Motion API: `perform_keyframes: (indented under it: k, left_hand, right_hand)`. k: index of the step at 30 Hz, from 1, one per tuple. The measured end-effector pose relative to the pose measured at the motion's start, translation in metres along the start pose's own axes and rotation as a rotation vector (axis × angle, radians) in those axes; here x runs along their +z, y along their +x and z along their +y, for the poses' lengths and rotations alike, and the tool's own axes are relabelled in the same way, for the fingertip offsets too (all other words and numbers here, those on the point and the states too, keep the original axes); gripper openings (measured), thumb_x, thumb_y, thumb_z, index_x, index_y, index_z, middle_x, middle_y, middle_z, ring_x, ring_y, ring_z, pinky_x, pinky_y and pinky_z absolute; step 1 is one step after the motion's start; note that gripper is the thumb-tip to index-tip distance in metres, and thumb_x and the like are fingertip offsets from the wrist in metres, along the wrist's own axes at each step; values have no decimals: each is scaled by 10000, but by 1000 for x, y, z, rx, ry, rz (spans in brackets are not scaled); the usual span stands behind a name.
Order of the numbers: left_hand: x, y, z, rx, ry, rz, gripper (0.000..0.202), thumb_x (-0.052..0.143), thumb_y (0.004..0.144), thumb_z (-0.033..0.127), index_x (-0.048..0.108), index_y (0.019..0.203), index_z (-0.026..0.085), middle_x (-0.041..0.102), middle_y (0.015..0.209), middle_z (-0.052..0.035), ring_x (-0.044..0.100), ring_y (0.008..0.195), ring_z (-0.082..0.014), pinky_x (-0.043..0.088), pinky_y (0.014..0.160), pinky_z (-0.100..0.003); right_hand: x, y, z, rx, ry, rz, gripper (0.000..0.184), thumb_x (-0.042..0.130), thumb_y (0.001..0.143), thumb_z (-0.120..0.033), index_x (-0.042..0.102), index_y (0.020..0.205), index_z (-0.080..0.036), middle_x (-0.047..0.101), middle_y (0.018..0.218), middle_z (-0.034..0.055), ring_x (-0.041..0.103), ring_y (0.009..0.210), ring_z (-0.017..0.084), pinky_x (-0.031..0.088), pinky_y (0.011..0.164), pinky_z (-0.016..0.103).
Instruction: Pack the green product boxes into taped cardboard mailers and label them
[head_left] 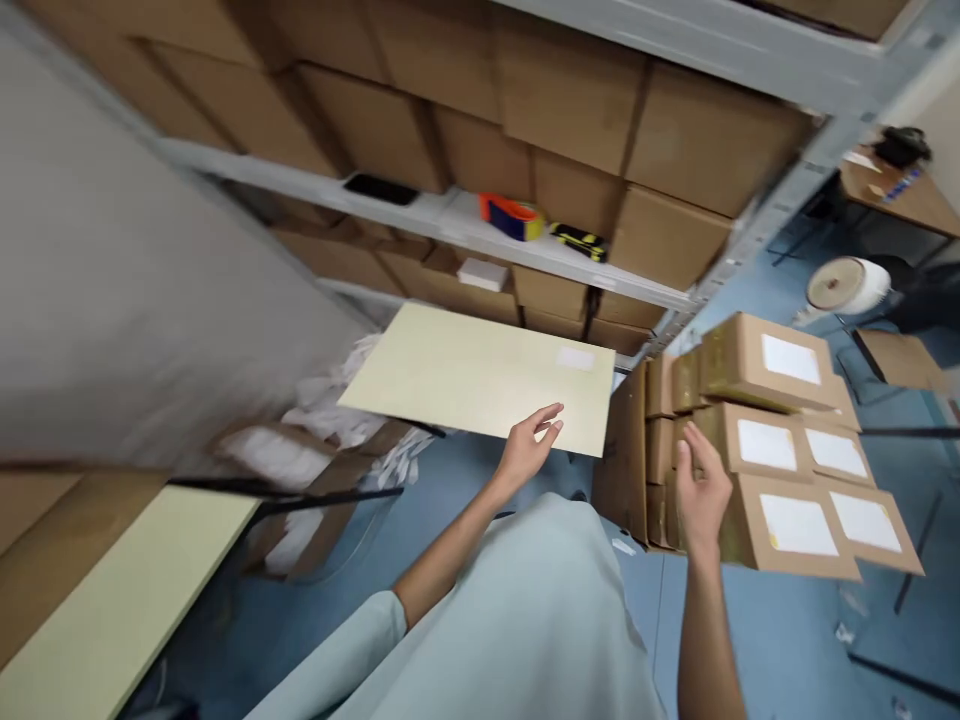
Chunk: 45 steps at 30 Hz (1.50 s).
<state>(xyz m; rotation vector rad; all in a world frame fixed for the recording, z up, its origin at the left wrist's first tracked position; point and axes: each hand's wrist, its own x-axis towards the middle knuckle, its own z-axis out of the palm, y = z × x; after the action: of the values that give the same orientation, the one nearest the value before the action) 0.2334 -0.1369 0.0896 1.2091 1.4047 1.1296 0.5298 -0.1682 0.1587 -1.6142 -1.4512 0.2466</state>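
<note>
My left hand (527, 452) is over the near edge of a pale yellow tabletop (457, 375), its thumb and fingers apart with nothing between them. I cannot tell whether its fingertips touch the surface. A small white label (575, 358) lies on that tabletop, beyond the hand. To the right, my right hand (703, 490) is raised with thumb and fingers stretched out, also holding nothing. Beside it stands a stack of cardboard boxes (757, 432) with white labels on their faces. The hand hides part of the stack.
A metal shelf rack (465, 225) full of cardboard boxes rises behind the tabletop. On its ledge lie an orange and blue roll (510, 216) and a black-and-yellow item (579, 241). At left are another pale table (142, 590) and an open carton (330, 500). A white fan (847, 285) stands far right.
</note>
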Motion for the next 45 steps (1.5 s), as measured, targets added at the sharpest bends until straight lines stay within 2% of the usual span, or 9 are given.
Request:
perform_keyframes:
  k: [2,4,9,13,18,26,34,39,45]
  left_hand:
    - [-44,-18,0,6,-19,111,389,717,1013,539,854,1267,277,840,1405,-103,795,1350,-322,615,1243,-523]
    - [-90,-39,1,37,-31,225,315,718,1022,544,866,1111,281,871,1313,-100,821,1285,-317,620,1224,-528]
    - [-207,-101,-1,114,-55,521,462,764,1009,590,648,681,286,891,1155,-108,837,1193,-309,635,1148,-525]
    - [-291,-162,-16,112,-53,812,629,725,1031,660,483,603,267,885,1044,-119,840,1152,-317,642,1062,-514]
    - [-358,-237,-44,36,-81,1162,639,703,1043,673,471,621,253,871,1012,-129,835,1142,-316,622,1057,-489]
    - [-406,-298,-67,-108,-194,1602,625,721,1014,675,495,617,248,832,944,-90,822,1041,-274,599,981,-416]
    - [-436,-350,-64,-294,-332,2064,603,716,1000,664,489,624,250,849,969,-74,794,983,-254,587,977,-405]
    - [-410,-383,-79,-317,-421,2367,559,751,985,665,556,666,251,860,990,-88,801,1008,-263,597,1005,-421]
    - [-356,-452,-105,-200,-516,2713,491,808,953,733,736,941,247,873,1093,-117,820,1101,-283,604,1086,-464]
  right_hand:
    - [51,-23,-45,0,117,-147,352,665,1082,-553,774,855,-306,861,1319,151,801,1318,402,628,1155,691]
    - [97,-45,-90,-50,204,-286,434,690,1071,-529,632,696,-319,873,1271,144,789,1335,408,609,1167,696]
    - [193,-91,-186,-254,328,-564,512,684,1088,-494,503,642,-322,878,1255,127,780,1342,388,597,1160,665]
    - [266,-131,-253,-398,441,-764,543,715,1080,-491,492,630,-285,886,1234,130,801,1301,362,619,1118,587]
    - [344,-186,-339,-590,562,-1068,512,738,1072,-457,530,647,-264,891,1221,118,810,1278,323,619,1132,539]
    - [440,-273,-461,-863,696,-1466,400,745,1065,-437,615,726,-267,887,1219,117,816,1240,310,618,1146,567]
    - [479,-382,-552,-1088,827,-1938,272,747,1073,-378,690,829,-273,885,1211,101,818,1234,298,632,1124,550]
    - [460,-470,-582,-1272,889,-2234,90,752,1075,-360,786,1030,-290,874,1248,92,817,1248,286,645,1134,539]
    - [362,-584,-581,-1553,986,-2515,113,711,1099,-366,793,1044,-310,872,1255,77,808,1269,289,629,1171,544]
